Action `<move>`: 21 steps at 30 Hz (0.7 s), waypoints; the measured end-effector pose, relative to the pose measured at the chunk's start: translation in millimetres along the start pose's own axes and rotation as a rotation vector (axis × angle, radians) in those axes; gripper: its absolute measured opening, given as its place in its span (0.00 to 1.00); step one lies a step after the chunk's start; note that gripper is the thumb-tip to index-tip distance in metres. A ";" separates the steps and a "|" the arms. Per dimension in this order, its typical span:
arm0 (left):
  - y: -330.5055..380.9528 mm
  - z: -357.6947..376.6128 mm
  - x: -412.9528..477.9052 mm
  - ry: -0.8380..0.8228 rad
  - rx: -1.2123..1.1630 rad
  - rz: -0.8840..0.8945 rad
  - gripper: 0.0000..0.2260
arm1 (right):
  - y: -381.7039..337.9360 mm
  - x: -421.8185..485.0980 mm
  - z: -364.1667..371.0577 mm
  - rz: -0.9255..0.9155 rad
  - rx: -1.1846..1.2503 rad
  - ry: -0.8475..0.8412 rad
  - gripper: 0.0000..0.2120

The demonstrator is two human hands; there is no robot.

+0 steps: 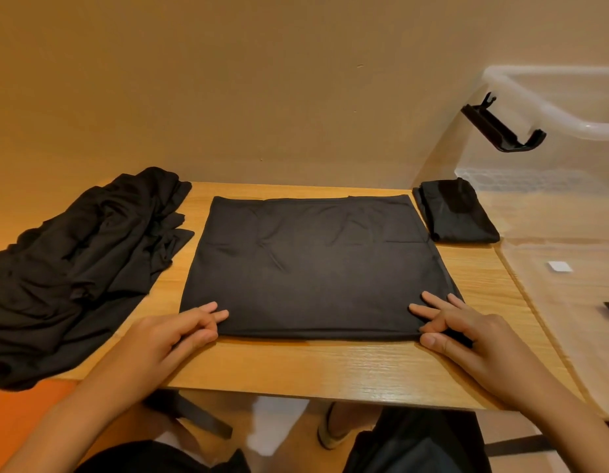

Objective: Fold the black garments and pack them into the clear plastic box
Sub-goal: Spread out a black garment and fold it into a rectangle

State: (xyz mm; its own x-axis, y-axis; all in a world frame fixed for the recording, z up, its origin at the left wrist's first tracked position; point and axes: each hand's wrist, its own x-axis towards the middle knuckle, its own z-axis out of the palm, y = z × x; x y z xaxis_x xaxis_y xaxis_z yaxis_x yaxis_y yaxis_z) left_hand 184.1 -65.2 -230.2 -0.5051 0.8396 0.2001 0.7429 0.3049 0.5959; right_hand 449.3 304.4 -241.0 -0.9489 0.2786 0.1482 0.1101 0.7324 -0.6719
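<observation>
- Head view: a black garment lies spread flat and square in the middle of the wooden table, its near hem running parallel to the table's front edge.
- The left hand pinches the near-left corner and the right hand the near-right corner. On each hand the fingers lie on top of the cloth and the thumb is tucked at the hem. The hold looks meant to keep the edge taut and level, so the next fold can be lifted away from the person.
- A loose pile of black garments is heaped at the table's left end, partly hanging off it and near the left hand, apparently waiting its turn.
- The clear plastic box stands open at the right, a black latch hanging from its rim. A folded black bundle appears to sit in its far corner, seen through the wall, just beside the spread garment's far-right corner.
</observation>
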 end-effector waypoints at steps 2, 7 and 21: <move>1.5 -0.2 -9.2 -0.022 -0.002 0.012 0.11 | -2.2 -9.3 0.8 -0.026 -0.018 0.007 0.11; 1.7 -4.6 -12.8 -0.064 0.033 0.053 0.07 | -13.8 -13.2 -2.3 -0.061 -0.130 -0.013 0.11; 51.4 13.9 50.3 0.054 0.214 -0.100 0.26 | -68.5 56.3 10.6 -0.080 -0.299 0.002 0.19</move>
State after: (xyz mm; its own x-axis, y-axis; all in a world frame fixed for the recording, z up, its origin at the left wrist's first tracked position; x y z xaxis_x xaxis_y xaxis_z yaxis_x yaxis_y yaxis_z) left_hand 203.0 -1.1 -200.3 -0.5992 0.7768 0.1936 0.7614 0.4783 0.4376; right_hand 385.2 263.3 -194.4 -0.9573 0.2143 0.1938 0.1180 0.9023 -0.4147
